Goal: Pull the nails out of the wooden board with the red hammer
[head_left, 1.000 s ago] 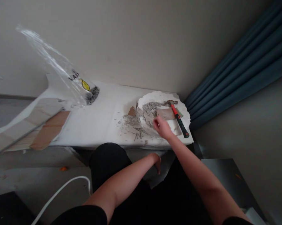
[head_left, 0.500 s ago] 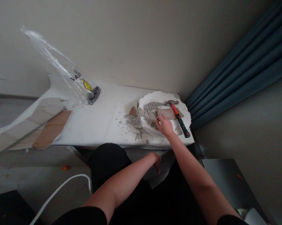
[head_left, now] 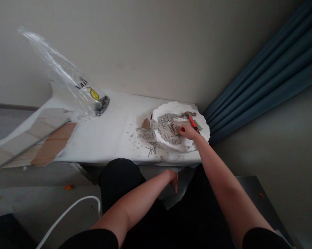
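Head view. A white board (head_left: pixel 109 135) lies along the foot of a pale wall (head_left: pixel 150 48), and a round white foam disc (head_left: pixel 182 148) with a ragged rim sits at its right end, filling that end from the far edge almost to the near edge. On the disc lies a hammer (head_left: pixel 192 121) with a dark metal head and a red shaft; its lower grip is hidden behind the right hand (head_left: pixel 189 131). The hammer's long axis runs diagonally, head toward the far edge of the board and the wall, shaft slanting toward the near right corner. The right hand rests on the disc with fingers curled, over the right end of a flat brown piece (head_left: pixel 177 127) and just beside the red shaft; whether it grips either one cannot be told. Grey rubble (head_left: pixel 167 119) is heaped on the left half of the disc, and loose nails (head_left: pixel 152 149) lie on the board near its near edge, left of the disc. The left hand (head_left: pixel 173 180) hangs below the near edge of the board, fingers loose and pointing down, holding nothing. A clear plastic bag (head_left: pixel 75 86) stands at the far left of the board. Blue curtain (head_left: pixel 262 69) folds fill the right corner.
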Motion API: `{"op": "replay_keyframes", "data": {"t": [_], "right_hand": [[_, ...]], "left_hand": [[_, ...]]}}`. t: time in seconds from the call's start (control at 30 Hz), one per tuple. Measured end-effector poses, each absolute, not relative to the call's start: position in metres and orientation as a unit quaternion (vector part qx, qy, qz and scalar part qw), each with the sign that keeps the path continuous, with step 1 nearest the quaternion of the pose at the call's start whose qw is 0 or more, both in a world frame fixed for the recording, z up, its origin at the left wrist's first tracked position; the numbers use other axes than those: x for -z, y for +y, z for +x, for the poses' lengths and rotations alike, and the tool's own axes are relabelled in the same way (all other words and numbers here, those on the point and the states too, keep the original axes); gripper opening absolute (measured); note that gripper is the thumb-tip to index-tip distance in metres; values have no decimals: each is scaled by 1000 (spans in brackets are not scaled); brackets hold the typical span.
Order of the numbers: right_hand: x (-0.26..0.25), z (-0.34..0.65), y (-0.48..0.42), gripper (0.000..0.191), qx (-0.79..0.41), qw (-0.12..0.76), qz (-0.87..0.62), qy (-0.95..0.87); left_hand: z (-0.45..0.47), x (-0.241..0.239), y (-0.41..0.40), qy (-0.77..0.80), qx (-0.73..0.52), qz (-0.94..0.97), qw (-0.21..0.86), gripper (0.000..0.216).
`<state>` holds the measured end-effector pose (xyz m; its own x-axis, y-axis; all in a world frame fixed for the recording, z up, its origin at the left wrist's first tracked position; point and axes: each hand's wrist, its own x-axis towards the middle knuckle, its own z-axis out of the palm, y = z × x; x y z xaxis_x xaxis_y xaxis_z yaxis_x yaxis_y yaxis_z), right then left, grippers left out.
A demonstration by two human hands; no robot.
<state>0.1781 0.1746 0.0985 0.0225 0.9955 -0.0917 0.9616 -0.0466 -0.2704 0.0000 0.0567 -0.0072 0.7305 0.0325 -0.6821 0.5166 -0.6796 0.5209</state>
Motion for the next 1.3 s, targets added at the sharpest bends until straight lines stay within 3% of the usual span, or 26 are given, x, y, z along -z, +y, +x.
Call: {"op": "replay_keyframes", "data": {"t": [0.13,0.33,0.6,1.1,1.3], "right_hand": [[-98,183,178,9,-142,62,-698,-700],[-103,186,182,10,-162,46,-680,-714],[-113,183,188,9,-191,20,-674,-713],[-110,180,188,10,-187,33,-684,-704],[-101,184,188,9,-171,65,-693,-698]], "left_hand": [[7,18,57,151,440,810,358,79],[8,28,56,179,416,802,389,92],[7,27,57,162,420,822,348,85],[6,25,56,171,407,814,376,101],[3,9,57,181,424,805,373,95]]}}
